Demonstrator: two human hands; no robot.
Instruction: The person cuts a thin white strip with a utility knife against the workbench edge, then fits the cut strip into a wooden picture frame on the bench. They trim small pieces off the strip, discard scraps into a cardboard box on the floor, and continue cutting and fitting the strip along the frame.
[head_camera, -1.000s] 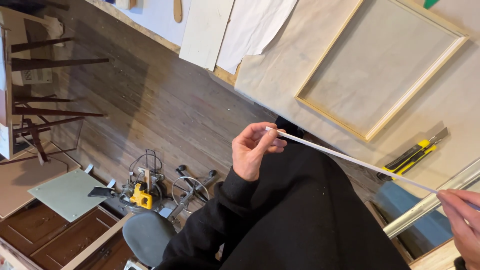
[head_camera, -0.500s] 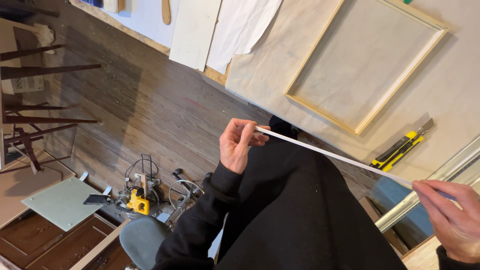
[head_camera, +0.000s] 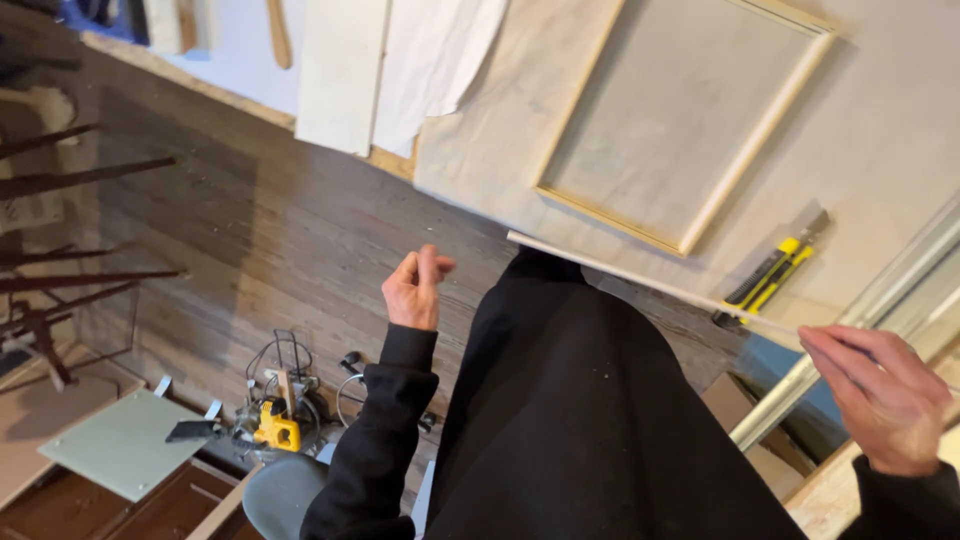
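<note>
Head view:
Right hand (head_camera: 885, 400): pinched the near end of a thin white strip (head_camera: 620, 273).
Strip position: ran from that hand leftward over the canvas-covered table (head_camera: 880, 130) edge, its far end free in the air.
Left hand (head_camera: 415, 290): empty, fingers loosely curled, apart from the strip.
Handling: judged light, narrow and springy; best held near both ends.
Nearby: wooden stretcher frame (head_camera: 690, 235), yellow utility knife (head_camera: 770, 275).
Change: half a second earlier the left hand gripped the strip's far end; now released.

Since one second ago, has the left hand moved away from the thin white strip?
Yes. The left hand has let go of the strip and hangs apart from its end, over the wooden floor. The right hand holds it.
</note>
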